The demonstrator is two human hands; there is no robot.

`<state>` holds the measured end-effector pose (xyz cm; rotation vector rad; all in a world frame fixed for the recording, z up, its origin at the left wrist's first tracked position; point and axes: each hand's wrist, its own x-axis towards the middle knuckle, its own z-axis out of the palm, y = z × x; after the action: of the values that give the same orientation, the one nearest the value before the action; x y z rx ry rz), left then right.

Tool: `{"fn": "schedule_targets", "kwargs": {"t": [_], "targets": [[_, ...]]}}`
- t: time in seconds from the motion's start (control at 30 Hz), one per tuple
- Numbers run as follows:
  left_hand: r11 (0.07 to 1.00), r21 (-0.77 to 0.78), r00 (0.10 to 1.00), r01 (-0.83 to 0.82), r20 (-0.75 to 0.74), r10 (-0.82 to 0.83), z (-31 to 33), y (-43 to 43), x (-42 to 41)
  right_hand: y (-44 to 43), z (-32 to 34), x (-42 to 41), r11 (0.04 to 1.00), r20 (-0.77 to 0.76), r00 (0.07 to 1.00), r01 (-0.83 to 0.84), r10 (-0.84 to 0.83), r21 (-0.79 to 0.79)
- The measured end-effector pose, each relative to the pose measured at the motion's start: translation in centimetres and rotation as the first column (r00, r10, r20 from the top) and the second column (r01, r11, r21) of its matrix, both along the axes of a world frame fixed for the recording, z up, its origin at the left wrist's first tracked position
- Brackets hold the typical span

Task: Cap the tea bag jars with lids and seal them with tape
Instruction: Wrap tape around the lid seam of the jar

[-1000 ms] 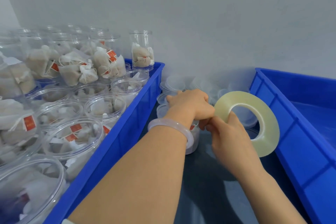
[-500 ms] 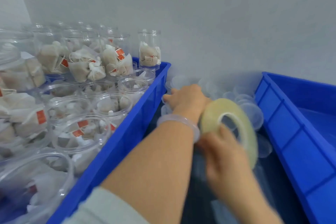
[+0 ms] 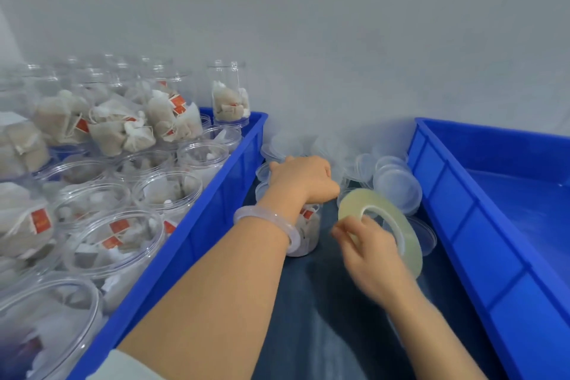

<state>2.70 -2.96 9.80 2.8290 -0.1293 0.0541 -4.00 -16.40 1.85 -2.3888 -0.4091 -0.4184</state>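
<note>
The left hand (image 3: pixel 303 177) remains clamped from above on the top of the tea bag jar (image 3: pixel 305 233), fingers curled down over its rim. The jar stands upright on the dark table (image 3: pixel 324 318), in the gap between the left blue bin (image 3: pixel 197 225) and the right blue bin (image 3: pixel 462 225). The lid of this jar is hidden under the palm, so its seating cannot be confirmed. The change is on the right side. One second ago the tape roll (image 3: pixel 411 240) stood upright and faced the camera, to the right of the left hand at knuckle height. It has since swung in towards the left wrist and now lies tilted, lower down, just to the right of the jar wall. The right hand (image 3: pixel 370 256) grasps it at its near left edge, thumb and fingers pinching the ring. This travel indicates that the sealing step is in progress, with tape being drawn round the lid seam. No strand between roll and jar can be made out, as the tape is clear. Spare lids (image 3: pixel 398 186) lie in a pile on the far side. Many open jars (image 3: pixel 114 237) wait in the left blue bin, so most of the task remains.
</note>
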Motion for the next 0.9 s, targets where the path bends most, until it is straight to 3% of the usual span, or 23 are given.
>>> {"fn": "schedule_targets", "kwargs": {"t": [0.03, 0.1, 0.13, 0.2, 0.27, 0.37, 0.47, 0.57, 0.63, 0.67, 0.73, 0.8, 0.87, 0.9], "targets": [[0.998, -0.057, 0.999, -0.011, 0.032, 0.013, 0.0, -0.2, 0.0, 0.0, -0.9, -0.1, 0.999, -0.021, 1.0, -0.005, 0.004, -0.046], [0.932, -0.359, 0.982, 0.039, 0.188, 0.031, 0.1, -0.4, -0.5, 0.3, -2.2, -0.1, 0.985, -0.056, 0.998, -0.039, 0.03, -0.165], [0.832, -0.542, 0.938, 0.122, 0.336, 0.081, 0.2, -0.2, -1.0, 0.5, -2.5, -0.1, 0.974, -0.072, 0.997, -0.046, 0.031, -0.222], [0.607, -0.748, 0.776, 0.27, 0.542, 0.322, -0.1, 0.7, -2.0, 0.6, -2.8, 0.1, 0.958, -0.062, 0.998, -0.023, 0.006, -0.286], [0.416, -0.871, 0.726, 0.262, 0.461, 0.51, -1.5, 1.8, -2.9, 0.5, -3.2, 0.3, 0.951, -0.029, 1.0, -0.006, -0.003, -0.308], [0.196, -0.978, 0.862, 0.078, 0.165, 0.479, -4.7, 3.2, -3.1, 0.5, -3.6, 0.5, 0.968, -0.043, 0.999, -0.024, 0.014, -0.249], [0.115, -0.993, 0.933, 0.007, 0.048, 0.356, -6.7, 3.3, -2.8, 0.7, -3.5, 0.6, 0.977, -0.07, 0.995, 0.053, -0.069, -0.208], [0.149, -0.988, 0.931, 0.026, 0.078, 0.356, -7.1, 2.9, -2.5, 0.7, -3.5, 0.5, 0.853, -0.011, 0.982, 0.16, -0.191, -0.497], [0.171, -0.984, 0.931, 0.047, 0.104, 0.349, -6.9, 3.2, -2.6, 0.7, -3.1, 0.5, 0.837, -0.02, 0.976, 0.174, -0.216, -0.519], [0.174, -0.982, 0.934, 0.067, 0.123, 0.334, -6.8, 3.6, -2.5, 0.8, -2.4, 0.4, 0.891, -0.019, 0.976, 0.192, -0.219, -0.41], [0.166, -0.979, 0.936, 0.123, 0.17, 0.309, -6.4, 4.5, -2.5, 1.3, -0.1, 0.7, 0.983, -0.049, 0.984, 0.172, -0.169, 0.067], [0.127, -0.978, 0.946, 0.165, 0.194, 0.261, -5.6, 4.8, -2.4, 2.5, 2.7, 1.9, 0.849, -0.1, 0.995, 0.028, 0.03, 0.527], [0.172, -0.973, 0.953, 0.153, 0.191, 0.235, -4.8, 3.8, -2.2, 4.9, 4.4, 3.3, 0.659, -0.153, 0.966, -0.023, 0.208, 0.752], [0.219, -0.965, 0.939, 0.148, 0.206, 0.274, -4.7, 3.2, -2.2, 6.1, 4.5, 4.0, 0.615, -0.163, 0.959, -0.014, 0.231, 0.788]]}}
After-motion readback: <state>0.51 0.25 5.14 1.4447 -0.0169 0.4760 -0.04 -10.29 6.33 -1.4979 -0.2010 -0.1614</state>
